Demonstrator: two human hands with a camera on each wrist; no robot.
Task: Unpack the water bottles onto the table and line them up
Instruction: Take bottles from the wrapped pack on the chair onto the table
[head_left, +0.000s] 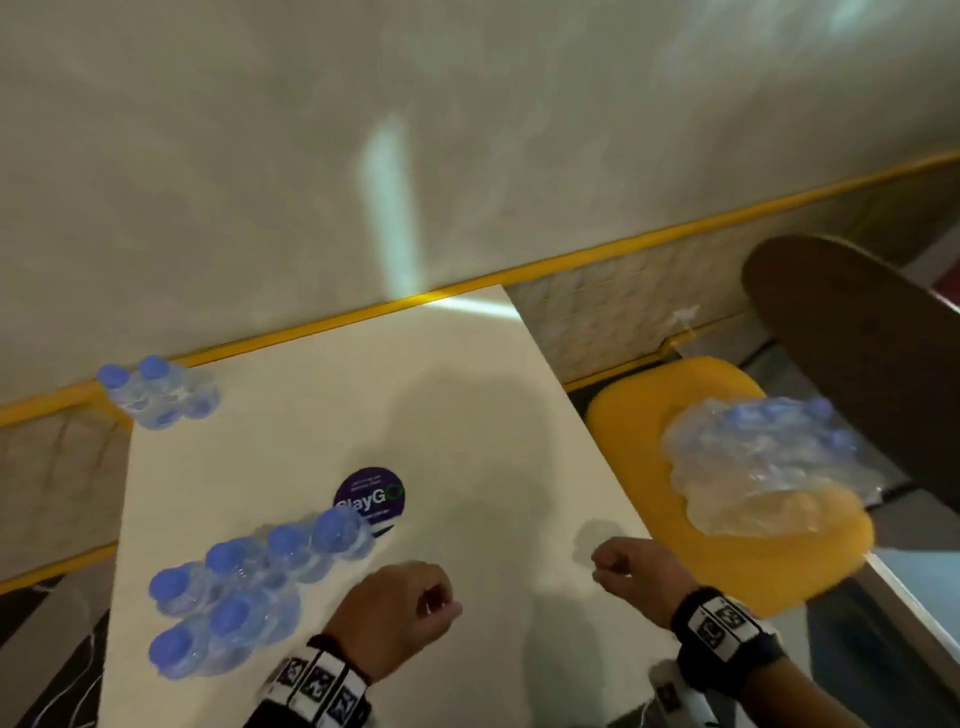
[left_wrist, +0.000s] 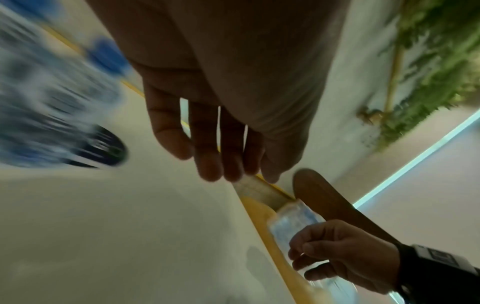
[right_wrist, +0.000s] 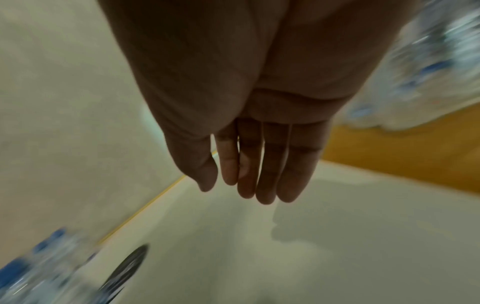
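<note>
Both my grips hover empty over the tabletop (head_left: 467, 415), left hand (head_left: 400, 613) and right hand (head_left: 631, 571) loosely curled. Loose bottles (head_left: 244, 587) stand at nine o'clock of the left; the wrapped pack (head_left: 763, 462) lies at two o'clock of the right.

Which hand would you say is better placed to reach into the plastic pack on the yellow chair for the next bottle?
Probably the right hand: it hovers empty near the table's right edge, beside the plastic pack on the yellow chair. The left hand is farther away.

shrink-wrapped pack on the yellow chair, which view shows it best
The head view: the shrink-wrapped pack lies whole on the yellow chair seat, blue caps showing through the wrap. The right wrist view catches only a blurred corner of it at the upper right; the left wrist view shows a sliver behind the right hand.
</note>
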